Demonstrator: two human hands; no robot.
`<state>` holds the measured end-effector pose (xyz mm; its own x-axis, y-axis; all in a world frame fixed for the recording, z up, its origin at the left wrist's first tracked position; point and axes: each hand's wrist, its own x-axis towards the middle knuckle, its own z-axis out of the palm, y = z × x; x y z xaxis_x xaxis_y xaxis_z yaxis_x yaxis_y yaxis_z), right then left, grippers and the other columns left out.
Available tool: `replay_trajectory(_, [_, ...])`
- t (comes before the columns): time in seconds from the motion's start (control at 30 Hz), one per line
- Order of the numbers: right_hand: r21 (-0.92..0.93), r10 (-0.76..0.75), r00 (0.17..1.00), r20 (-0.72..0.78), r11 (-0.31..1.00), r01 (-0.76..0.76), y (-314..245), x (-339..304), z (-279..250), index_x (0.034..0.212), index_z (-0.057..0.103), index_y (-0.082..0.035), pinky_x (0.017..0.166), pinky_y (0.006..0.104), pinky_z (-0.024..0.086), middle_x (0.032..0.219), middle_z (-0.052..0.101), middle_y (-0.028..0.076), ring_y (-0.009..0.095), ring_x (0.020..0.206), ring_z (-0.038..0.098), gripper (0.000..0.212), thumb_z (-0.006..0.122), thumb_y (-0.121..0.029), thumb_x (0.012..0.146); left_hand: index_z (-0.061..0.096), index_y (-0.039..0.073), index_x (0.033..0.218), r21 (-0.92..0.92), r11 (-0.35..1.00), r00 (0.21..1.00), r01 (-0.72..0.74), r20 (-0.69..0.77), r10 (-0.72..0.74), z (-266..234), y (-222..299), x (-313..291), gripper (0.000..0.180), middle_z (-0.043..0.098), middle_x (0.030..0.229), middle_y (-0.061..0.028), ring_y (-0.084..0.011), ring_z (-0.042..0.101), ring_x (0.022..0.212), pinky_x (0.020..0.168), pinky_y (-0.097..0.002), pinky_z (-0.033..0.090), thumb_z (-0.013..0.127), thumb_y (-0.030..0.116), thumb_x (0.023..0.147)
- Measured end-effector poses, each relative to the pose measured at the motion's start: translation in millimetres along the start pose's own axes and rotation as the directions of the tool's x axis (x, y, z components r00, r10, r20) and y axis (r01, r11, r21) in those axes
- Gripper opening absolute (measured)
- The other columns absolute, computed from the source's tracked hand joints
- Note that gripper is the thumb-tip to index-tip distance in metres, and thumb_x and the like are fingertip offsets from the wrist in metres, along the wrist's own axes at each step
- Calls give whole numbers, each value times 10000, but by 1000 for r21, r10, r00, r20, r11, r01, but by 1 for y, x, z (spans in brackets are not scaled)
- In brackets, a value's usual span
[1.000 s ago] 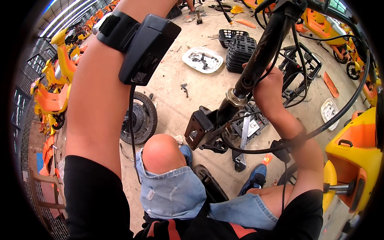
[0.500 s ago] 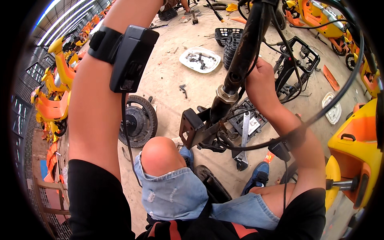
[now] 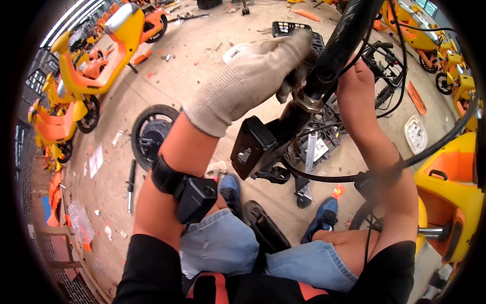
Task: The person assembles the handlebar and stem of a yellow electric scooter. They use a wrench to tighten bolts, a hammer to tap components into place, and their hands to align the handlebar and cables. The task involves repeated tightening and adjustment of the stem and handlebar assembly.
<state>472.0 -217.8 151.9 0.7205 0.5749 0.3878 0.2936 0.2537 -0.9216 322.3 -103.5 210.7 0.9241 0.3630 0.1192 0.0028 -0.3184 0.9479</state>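
Observation:
A black metal tube, its paint scuffed, leans up and to the right in front of me. Low on it sits a metal ring nut, with a black bracket beneath. My left hand, in a pale knit glove, is against the tube's left side just above the nut, its dark fingers curled and partly blurred. Bare and closed, my right hand is at the tube's other side beside black cables; its fingertips are hidden. An adjustable wrench stands below the nut.
A wheel lies on the floor at left, near a black rod. Yellow scooters line both sides. A black frame, black crate and white tray are further off. A thick cable arcs over my right forearm.
My left arm has come down, bringing the gloved hand into view at the tube. The tube's top and my right hand have shifted right.

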Motion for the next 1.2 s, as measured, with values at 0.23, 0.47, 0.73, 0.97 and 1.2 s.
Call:
replay_trajectory(0.23, [59, 129, 991, 24, 990, -130, -6, -5, 4, 846, 623, -33, 524, 210, 337, 662, 532, -48, 20, 586, 425, 330, 491, -296, 994, 600, -12, 1200, -82, 988, 980, -131, 137, 142, 7, -31, 5, 495, 664, 977, -64, -116, 641, 842, 751, -258, 536, 754, 301, 848])
replay_trajectory(0.47, [26, -4, 997, 81, 1000, 2, -10, -3, 6, 901, 625, -18, 595, 205, 419, 776, 626, -16, 32, 671, 528, 278, 506, -254, 985, 591, -33, 1196, -68, 992, 984, -105, 139, 114, 5, -22, 2, 516, 683, 966, -84, -125, 659, 853, 809, -284, 551, 811, 199, 791])
replay_trajectory(0.73, [-98, 95, 966, 240, 992, -73, -9, 9, -9, 972, 620, -77, 551, 210, 404, 776, 586, -31, 44, 647, 552, 227, 522, -281, 988, 598, -34, 1184, -82, 994, 975, -74, 204, 90, 2, -24, 6, 503, 677, 967, -69, -113, 647, 864, 811, -284, 545, 800, 236, 810])
replay_trajectory(0.97, [-120, 382, 817, 432, 922, -367, -26, 22, -23, 951, 663, -129, 497, 190, 314, 768, 620, -67, 22, 564, 489, 254, 572, -366, 963, 640, -20, 1116, -208, 978, 981, 32, 194, 9, 6, -17, 0, 466, 663, 939, -50, -124, 626, 856, 815, -281, 522, 777, 328, 838])
replay_trajectory(1.2, [-32, 398, 755, 520, 893, -448, -36, 28, -27, 901, 668, -128, 471, 195, 322, 718, 616, -48, 27, 532, 487, 164, 613, -282, 916, 687, -13, 1063, -99, 988, 984, 116, 149, -101, 10, 5, 0, 389, 688, 891, -41, -93, 625, 788, 752, -264, 521, 776, 281, 825])
